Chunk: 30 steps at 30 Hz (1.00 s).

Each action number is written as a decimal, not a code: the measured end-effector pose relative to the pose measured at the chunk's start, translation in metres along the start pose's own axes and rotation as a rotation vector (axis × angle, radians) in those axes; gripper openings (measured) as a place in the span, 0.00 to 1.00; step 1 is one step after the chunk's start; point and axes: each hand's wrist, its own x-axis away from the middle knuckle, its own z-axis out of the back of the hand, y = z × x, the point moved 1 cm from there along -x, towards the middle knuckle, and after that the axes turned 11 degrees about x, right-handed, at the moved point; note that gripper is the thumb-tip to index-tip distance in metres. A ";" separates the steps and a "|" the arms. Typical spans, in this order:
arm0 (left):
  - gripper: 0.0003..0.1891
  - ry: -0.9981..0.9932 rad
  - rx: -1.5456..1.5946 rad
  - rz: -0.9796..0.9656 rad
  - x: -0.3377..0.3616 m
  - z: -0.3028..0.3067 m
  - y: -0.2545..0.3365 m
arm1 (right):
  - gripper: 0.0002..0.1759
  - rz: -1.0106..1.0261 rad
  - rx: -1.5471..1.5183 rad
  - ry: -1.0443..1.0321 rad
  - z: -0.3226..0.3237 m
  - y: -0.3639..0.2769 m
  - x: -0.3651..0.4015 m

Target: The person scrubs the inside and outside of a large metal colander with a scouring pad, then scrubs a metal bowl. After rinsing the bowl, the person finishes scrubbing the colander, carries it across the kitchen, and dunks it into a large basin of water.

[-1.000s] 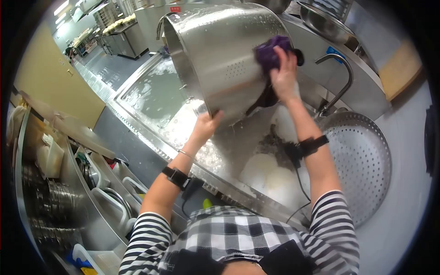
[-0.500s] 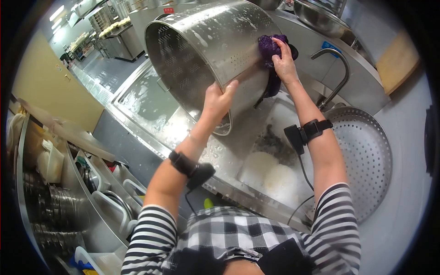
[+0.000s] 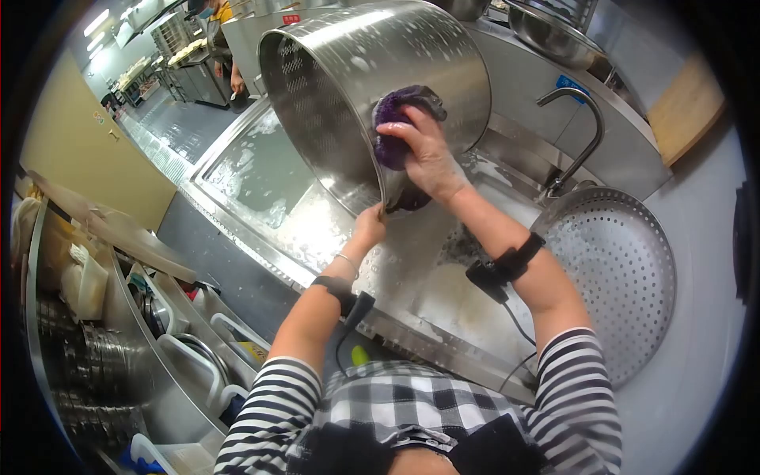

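A large perforated steel pot (image 3: 427, 59) lies on its side over the sink (image 3: 412, 273), its mouth facing left. Suds and wet streaks cover its outer wall. My left hand (image 3: 370, 227) is closed on the lower rim of the pot; some of its fingers are hidden behind the metal. A purple scrubbing cloth (image 3: 392, 131) with a dark part is in my right hand (image 3: 427, 150), pressed against the outer wall close to the rim. The fingers of that hand are bent over the cloth.
A curved faucet (image 3: 598, 119) rises at the sink's right, beside a round perforated steel tray (image 3: 609, 269). Soapy water fills a basin (image 3: 253, 174) on the left. Steel bowls (image 3: 550, 36) stand on the back ledge. Shelves with white bins (image 3: 190, 368) are at lower left. Another person (image 3: 222, 47) stands far back.
My right hand has brought the purple cloth left and down, from the pot's far end to near its rim. My left hand sits lower on the rim. Another person has come into view.
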 end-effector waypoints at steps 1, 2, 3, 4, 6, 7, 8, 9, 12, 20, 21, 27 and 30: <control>0.14 -0.002 0.001 0.003 0.003 0.009 0.003 | 0.28 -0.003 0.000 -0.003 0.000 0.008 -0.002; 0.15 -0.040 0.042 0.025 0.008 0.016 0.005 | 0.28 0.017 -0.025 0.025 0.002 0.018 -0.006; 0.17 -0.080 0.080 0.047 0.013 0.022 0.005 | 0.29 0.035 -0.050 0.056 0.005 0.029 -0.007; 0.19 -0.164 0.086 0.134 0.012 0.028 0.003 | 0.31 -0.055 0.040 0.107 0.003 0.044 -0.001; 0.20 -0.218 -0.102 0.099 0.018 0.035 0.030 | 0.33 -0.167 0.167 0.257 0.005 0.074 0.013; 0.22 -0.265 -0.289 0.060 0.022 0.041 0.056 | 0.33 -0.169 0.167 0.260 0.001 0.089 0.027; 0.24 -0.256 -0.023 -0.029 0.015 0.046 0.080 | 0.33 -0.302 0.083 0.312 -0.006 0.107 0.043; 0.26 -0.246 0.243 -0.116 0.004 0.052 0.106 | 0.33 -0.436 -0.004 0.362 -0.014 0.119 0.054; 0.24 -0.049 0.615 -0.315 -0.032 0.069 0.202 | 0.32 -0.674 -0.180 0.301 -0.038 0.112 0.090; 0.17 -0.056 0.383 -0.305 -0.031 0.045 0.177 | 0.31 -0.386 -0.155 0.221 -0.006 0.030 0.051; 0.19 -0.021 0.320 -0.303 -0.017 0.041 0.167 | 0.31 -0.263 -0.029 0.190 -0.001 0.034 0.041; 0.12 -0.221 -0.304 -0.156 0.034 0.011 0.034 | 0.34 -0.582 0.144 0.377 0.041 0.118 -0.002; 0.14 -0.355 -0.242 -0.284 0.043 0.001 0.022 | 0.31 -0.689 -0.020 0.312 0.068 0.120 0.001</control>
